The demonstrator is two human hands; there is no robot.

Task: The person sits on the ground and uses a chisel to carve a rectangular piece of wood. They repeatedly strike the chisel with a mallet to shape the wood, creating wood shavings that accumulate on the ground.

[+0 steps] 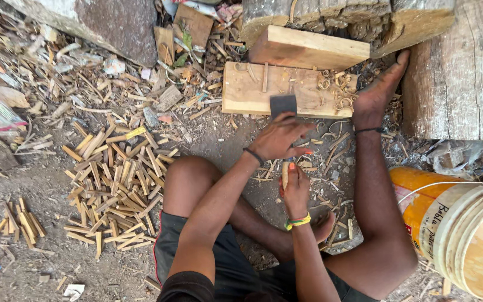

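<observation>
We sit on the ground w/ legs folded, and everything here we place off the flat wood block (pixel 252 92) lying in front of us. Our left hand (pixel 278 137) is just below the block's near edge, fingers curled tight round a dark flat blade (pixel 283 104) whose tip stands up over the block. Our right hand (pixel 296 190) is lower still, closer to our body, fist wrapped round a short pale wood piece (pixel 285 172) held upright, top end poking out toward the blade. Our foot (pixel 378 92) presses the block's right end; curly shavings (pixel 336 84) lie on that end. Left of the block, well apart, lies a heap of split sticks (pixel 115 184); far right and below sits a yellow bucket (pixel 454 229). Risk as we judge it: blade & right thumb are v. close, so a slip off the grain could nick the fingers; the stick might also split crooked if the blade bites off-centre, or the block could shift if the foot eases.
</observation>
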